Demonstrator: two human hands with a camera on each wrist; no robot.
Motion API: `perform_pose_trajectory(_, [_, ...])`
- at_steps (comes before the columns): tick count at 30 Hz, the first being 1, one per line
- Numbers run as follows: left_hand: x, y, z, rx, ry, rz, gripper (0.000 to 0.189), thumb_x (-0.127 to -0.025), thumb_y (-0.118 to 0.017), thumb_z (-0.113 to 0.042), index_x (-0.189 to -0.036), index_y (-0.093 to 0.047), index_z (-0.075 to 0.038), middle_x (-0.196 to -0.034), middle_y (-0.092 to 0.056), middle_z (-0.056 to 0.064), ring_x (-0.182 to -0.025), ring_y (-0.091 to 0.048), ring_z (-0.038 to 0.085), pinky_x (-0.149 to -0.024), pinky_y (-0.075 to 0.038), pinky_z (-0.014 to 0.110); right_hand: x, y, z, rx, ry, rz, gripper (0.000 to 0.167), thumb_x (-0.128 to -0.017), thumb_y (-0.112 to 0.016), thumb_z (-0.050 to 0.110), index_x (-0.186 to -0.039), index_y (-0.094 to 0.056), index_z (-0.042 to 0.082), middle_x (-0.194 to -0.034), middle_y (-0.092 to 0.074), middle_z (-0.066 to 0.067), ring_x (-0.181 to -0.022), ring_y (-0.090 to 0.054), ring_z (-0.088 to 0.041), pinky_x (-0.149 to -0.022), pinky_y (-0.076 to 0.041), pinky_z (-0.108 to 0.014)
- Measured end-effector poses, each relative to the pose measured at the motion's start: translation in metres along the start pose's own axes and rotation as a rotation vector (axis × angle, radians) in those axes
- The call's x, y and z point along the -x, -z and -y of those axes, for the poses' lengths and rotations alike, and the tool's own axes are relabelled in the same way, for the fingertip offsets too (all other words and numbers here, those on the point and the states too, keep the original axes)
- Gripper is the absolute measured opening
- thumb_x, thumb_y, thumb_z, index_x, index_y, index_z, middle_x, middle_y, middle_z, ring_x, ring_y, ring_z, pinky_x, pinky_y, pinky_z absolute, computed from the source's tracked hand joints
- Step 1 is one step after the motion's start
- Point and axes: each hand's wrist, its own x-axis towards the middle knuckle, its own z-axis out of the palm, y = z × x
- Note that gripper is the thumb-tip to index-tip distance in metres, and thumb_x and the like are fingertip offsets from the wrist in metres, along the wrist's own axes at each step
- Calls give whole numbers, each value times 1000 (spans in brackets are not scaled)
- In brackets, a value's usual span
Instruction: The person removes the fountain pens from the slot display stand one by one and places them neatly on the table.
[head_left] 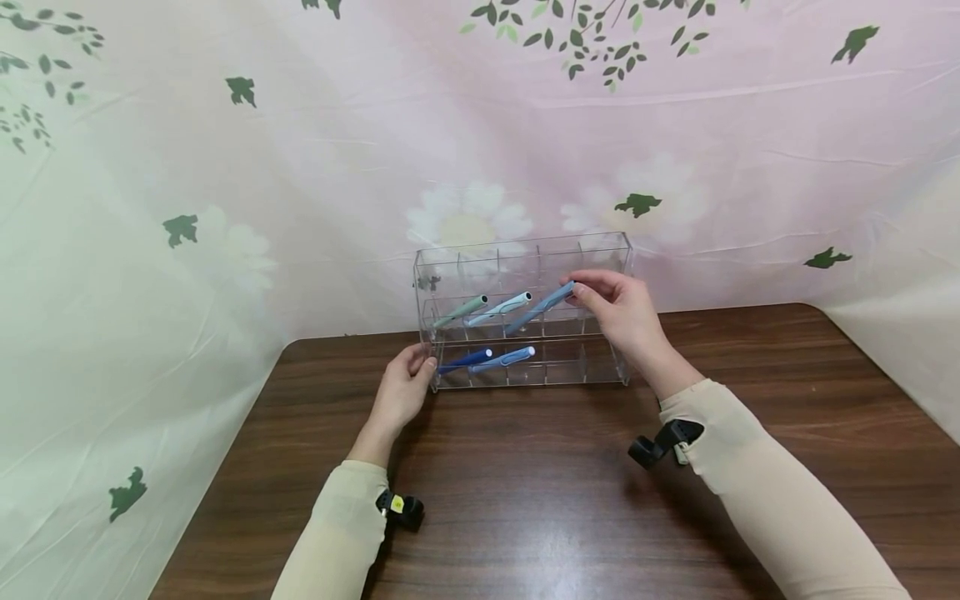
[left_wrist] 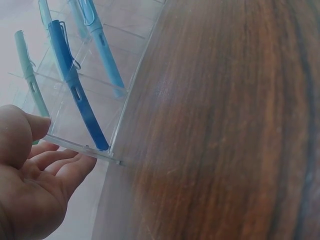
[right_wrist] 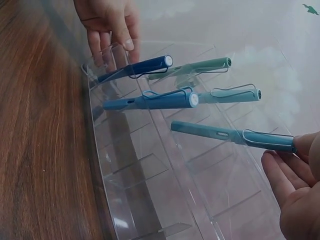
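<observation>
A clear acrylic pen rack (head_left: 567,384) with two tiers of compartments stands near the back of the table. My right hand (head_left: 628,321) pinches a steel-blue pen (right_wrist: 230,136) by its cap end, between thumb and fingers. The pen slants over the rack's upper tier. At the rack's left end, my left hand (head_left: 399,390) grips the side panel, thumb on one face and fingers on the other. A green pen (head_left: 461,312) and a pale blue pen (head_left: 498,309) lean in the upper tier. Below them rest a dark blue pen (left_wrist: 79,92) and a mid-blue pen (head_left: 502,360).
The brown wood-grain table (head_left: 517,467) extends in front of the rack and to both sides. Behind it hangs a pale cloth (head_left: 337,167) printed with flowers, leaves and birds. Black cameras are strapped to both wrists, over cream sleeves (head_left: 780,492).
</observation>
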Motion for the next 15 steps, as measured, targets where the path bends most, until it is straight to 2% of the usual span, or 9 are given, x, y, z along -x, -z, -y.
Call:
perform_pose_trajectory(7, [0, 0, -1, 0, -6, 0, 45, -113, -56, -15, -154, -52, 4, -154, -59, 29, -146, -57, 41, -120, -49, 55, 1, 0, -1, -50, -10, 11, 31, -109, -66, 15, -135, -70, -2, -136, -74, -22, -99, -79, 0, -95, -62, -20])
perform_pose_trajectory(15, [0, -1, -1, -5, -9, -3, 45, -113, -56, -15, -153, -52, 4, -153, -59, 29, -146, -57, 42, -120, -49, 55, 7, 0, -2, -41, -36, 19, 33, -108, -69, 16, -137, -71, 0, -135, -75, -21, -99, -78, 3, -95, -59, -14])
